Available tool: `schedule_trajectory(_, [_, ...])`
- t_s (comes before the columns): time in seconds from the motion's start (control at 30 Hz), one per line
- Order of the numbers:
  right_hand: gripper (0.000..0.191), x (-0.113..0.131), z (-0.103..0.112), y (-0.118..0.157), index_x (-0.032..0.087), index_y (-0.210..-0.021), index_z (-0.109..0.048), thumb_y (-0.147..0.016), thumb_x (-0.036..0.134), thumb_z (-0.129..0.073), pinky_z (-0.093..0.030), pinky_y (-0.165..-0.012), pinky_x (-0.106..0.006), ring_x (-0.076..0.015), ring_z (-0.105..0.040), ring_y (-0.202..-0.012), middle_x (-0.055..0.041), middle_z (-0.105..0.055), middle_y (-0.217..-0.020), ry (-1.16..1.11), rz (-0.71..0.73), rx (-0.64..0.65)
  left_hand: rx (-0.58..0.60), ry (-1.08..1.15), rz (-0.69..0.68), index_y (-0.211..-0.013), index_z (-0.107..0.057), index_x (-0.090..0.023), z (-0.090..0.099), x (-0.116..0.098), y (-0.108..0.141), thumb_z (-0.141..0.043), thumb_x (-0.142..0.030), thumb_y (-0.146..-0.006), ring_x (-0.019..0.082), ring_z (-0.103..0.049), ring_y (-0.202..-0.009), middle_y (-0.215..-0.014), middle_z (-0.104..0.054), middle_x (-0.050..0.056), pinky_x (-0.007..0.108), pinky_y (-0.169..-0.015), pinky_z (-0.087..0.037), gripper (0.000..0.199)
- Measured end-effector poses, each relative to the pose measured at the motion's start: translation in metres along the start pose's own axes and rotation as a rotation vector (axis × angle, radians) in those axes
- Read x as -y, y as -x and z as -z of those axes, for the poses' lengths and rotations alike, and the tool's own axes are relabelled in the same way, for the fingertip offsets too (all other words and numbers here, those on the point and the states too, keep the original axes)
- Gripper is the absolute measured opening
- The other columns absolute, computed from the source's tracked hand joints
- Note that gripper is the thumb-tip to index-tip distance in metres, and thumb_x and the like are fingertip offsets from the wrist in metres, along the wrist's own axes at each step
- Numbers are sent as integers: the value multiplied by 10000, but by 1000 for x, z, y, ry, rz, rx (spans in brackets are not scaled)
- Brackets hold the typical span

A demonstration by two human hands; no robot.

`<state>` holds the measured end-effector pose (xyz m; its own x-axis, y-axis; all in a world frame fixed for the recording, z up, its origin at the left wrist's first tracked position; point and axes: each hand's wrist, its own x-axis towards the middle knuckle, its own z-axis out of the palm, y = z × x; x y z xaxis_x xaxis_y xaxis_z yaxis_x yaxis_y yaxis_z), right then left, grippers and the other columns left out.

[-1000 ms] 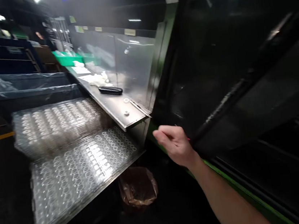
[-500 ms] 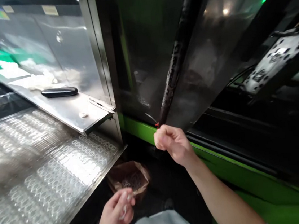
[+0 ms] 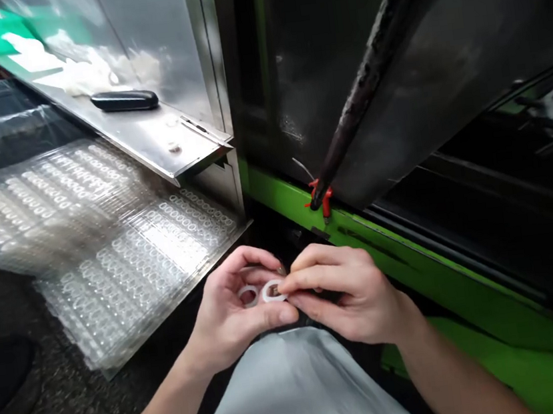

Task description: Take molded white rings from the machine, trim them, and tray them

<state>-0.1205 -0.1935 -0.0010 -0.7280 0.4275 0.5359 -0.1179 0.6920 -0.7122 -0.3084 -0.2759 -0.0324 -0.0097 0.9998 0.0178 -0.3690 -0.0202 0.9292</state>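
Two small white rings are between my hands, low in the middle of the view. My left hand curls around one white ring, its thumb stretched beneath. The fingertips of my right hand pinch the other white ring, which sits beside the first, near the left fingers. Left of my hands, clear plastic trays carry rows of ring-shaped pieces.
A metal shelf juts out above the trays, with a black case on it. Ahead stands a green machine frame with a slanting dark bar and a red clamp-like piece. A green bin is at the upper left.
My right hand has come down from the end of the dark bar to meet my left hand, which has moved up and right. The view has shifted, and the red piece now shows.
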Motion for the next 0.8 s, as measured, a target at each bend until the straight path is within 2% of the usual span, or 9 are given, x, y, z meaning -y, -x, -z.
schedule_trajectory(0.1, [227, -2, 3, -3, 177, -1159, -729, -946, 115, -683, -610, -744, -245, -145, -699, -882, -78, -704, -1026, 5, 15, 60, -1, -70, -2, -1032, -650, -189, -1, -4, 3, -969, -167, -676, 104, -593, -650, -855, -740, 35, 155, -566, -459, 479])
schedule_trajectory(0.2, [171, -4, 4, -3, 154, -1092, -729, -941, 93, -677, -600, -719, -234, -136, -690, -849, -82, -700, -988, -29, 30, 77, 15, -82, -3, -1013, -644, -183, 0, -3, 4, -977, -178, -669, 93, -537, -627, -842, -720, 41, 168, -551, -400, 478])
schedule_trajectory(0.27, [176, -5, 4, -2, 160, -1082, -722, -937, 76, -667, -594, -712, -241, -135, -681, -843, -79, -691, -985, -15, 36, 65, 3, -41, 4, -1042, -661, -187, 2, 3, 5, -984, -224, -677, 66, -472, -603, -864, -707, 43, 164, -533, -341, 489])
schedule_trajectory(0.33, [200, -5, 4, -1, 184, -1099, -715, -943, 76, -653, -594, -737, -279, -151, -663, -861, -74, -681, -984, 72, 50, 39, -1, 51, 18, -1105, -683, -194, 4, 11, 6, -949, -337, -746, 50, -417, -580, -868, -682, 45, 169, -515, -297, 469])
schedule_trajectory(0.43, [189, -7, 3, 1, 201, -1083, -716, -946, 89, -650, -576, -744, -339, -183, -611, -876, -84, -659, -983, 280, 66, -14, -1, 164, 29, -1089, -714, -180, 2, 25, 6, -807, -441, -896, 40, -325, -516, -665, -517, -17, 194, -501, -241, 338])
schedule_trajectory(0.53, [180, -11, 2, 5, 185, -1072, -706, -937, 76, -655, -584, -784, -361, -196, -597, -933, -110, -664, -1083, 323, 70, -44, -62, 128, 37, -991, -741, -159, -4, 33, 3, -757, -399, -945, 37, -262, -497, -584, -366, -51, 209, -497, -198, 245])
schedule_trajectory(0.67, [244, -18, 2, 12, 174, -1112, -682, -917, 31, -654, -603, -892, -363, -197, -642, -1018, -109, -689, -1109, 233, 44, -119, -88, 74, 5, -978, -763, -157, -14, 33, -8, -772, -371, -936, 39, -299, -505, -618, -449, -27, 216, -492, -209, 218])
schedule_trajectory(0.8, [370, -18, 10, 24, 202, -1262, -653, -912, 89, -691, -621, -915, -341, -196, -690, -1031, -89, -711, -1129, 210, -51, -223, -96, -9, 11, -915, -760, -143, -25, 32, -23, -793, -377, -915, 36, -357, -520, -736, -592, 29, 213, -496, -242, 236])
